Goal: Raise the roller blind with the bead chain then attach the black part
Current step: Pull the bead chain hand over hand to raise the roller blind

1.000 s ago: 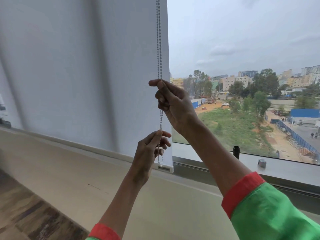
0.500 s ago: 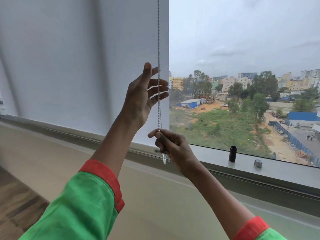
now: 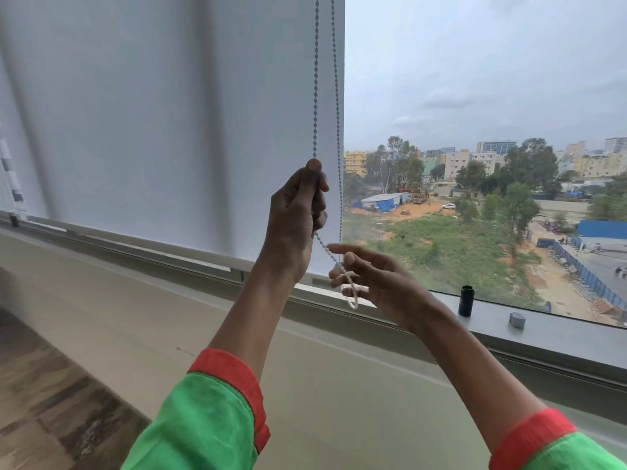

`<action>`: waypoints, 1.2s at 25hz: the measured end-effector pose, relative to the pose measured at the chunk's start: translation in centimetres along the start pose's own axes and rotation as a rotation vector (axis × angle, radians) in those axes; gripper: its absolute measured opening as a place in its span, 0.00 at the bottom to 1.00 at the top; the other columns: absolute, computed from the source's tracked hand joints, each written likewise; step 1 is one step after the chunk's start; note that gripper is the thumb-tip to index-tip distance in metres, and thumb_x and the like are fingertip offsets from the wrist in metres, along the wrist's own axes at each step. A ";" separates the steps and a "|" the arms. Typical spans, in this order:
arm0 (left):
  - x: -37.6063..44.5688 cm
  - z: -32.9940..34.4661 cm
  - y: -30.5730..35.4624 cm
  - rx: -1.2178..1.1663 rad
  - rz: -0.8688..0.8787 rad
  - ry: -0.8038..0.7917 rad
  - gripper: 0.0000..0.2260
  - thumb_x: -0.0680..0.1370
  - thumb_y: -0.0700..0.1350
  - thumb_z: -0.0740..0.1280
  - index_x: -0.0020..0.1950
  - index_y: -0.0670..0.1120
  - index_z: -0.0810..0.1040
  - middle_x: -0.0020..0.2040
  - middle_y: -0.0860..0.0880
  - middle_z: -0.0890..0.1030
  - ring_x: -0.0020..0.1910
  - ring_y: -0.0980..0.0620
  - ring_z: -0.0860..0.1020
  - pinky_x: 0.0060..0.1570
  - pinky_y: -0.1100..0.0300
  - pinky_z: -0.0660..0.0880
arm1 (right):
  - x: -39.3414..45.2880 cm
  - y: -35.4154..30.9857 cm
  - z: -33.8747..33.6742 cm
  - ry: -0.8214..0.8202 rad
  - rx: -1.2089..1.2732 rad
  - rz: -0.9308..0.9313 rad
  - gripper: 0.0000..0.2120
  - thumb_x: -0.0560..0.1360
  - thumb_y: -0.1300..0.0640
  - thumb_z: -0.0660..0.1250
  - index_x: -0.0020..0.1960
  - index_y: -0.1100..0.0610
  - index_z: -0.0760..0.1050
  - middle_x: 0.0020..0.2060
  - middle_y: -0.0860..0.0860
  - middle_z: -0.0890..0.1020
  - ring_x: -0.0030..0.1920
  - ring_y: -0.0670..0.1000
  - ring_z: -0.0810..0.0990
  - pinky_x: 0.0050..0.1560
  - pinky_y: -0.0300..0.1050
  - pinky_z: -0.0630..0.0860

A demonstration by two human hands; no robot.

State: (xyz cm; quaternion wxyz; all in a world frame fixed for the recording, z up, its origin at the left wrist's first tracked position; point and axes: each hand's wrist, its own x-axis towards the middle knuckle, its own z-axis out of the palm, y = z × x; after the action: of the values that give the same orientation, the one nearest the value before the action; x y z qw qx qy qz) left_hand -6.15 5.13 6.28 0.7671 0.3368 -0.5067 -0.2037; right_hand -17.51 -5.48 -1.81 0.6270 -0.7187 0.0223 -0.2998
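The white roller blind [image 3: 163, 123] covers the left part of the window, and its bottom rail [image 3: 135, 245] hangs just above the sill. The bead chain [image 3: 316, 79] drops in two strands along the blind's right edge. My left hand [image 3: 297, 215] is closed around the left strand at mid height. Below and to the right, my right hand [image 3: 376, 281] has its fingers spread, with the chain's bottom loop [image 3: 353, 298] hanging across them. The black part [image 3: 466, 300], a small upright cylinder, stands on the sill to the right of my hands.
A small grey cylinder [image 3: 517, 319] lies on the grey window sill [image 3: 559, 337], right of the black part. Bare glass to the right shows buildings and trees outside. A beige wall runs below the sill, and wood-look floor [image 3: 51, 401] is at the lower left.
My left hand, open beside the chain half a second ago, has closed on the left strand. My right hand, then pinching the chain low down, has loosened and spread its fingers.
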 end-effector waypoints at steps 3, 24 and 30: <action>-1.2 -0.5 -1.4 -0.002 -0.032 0.000 0.17 0.80 0.50 0.60 0.32 0.51 0.77 0.23 0.55 0.69 0.23 0.58 0.63 0.24 0.67 0.64 | 1.2 -2.8 -0.2 0.045 0.000 -0.042 0.17 0.74 0.46 0.63 0.58 0.53 0.78 0.47 0.52 0.85 0.50 0.52 0.82 0.50 0.46 0.77; -5.5 -1.3 -6.0 0.028 -0.261 -0.101 0.16 0.77 0.55 0.61 0.36 0.46 0.76 0.26 0.52 0.70 0.26 0.56 0.64 0.28 0.65 0.63 | 4.7 -8.8 3.8 0.154 0.317 -0.396 0.11 0.80 0.63 0.55 0.46 0.59 0.76 0.23 0.46 0.71 0.24 0.42 0.65 0.27 0.35 0.57; -3.2 -1.9 -5.0 0.169 -0.211 0.068 0.20 0.81 0.54 0.53 0.46 0.47 0.82 0.42 0.48 0.85 0.46 0.48 0.83 0.49 0.55 0.78 | 3.1 -4.9 4.0 0.148 0.260 -0.325 0.11 0.79 0.62 0.57 0.45 0.58 0.77 0.24 0.46 0.71 0.25 0.42 0.64 0.25 0.33 0.59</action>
State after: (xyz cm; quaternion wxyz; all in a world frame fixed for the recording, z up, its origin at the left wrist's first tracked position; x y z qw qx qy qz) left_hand -5.55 4.38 0.12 0.7268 0.4584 -0.4576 -0.2283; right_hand -14.81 -2.12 3.79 0.6545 -0.6021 -0.0866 -0.4490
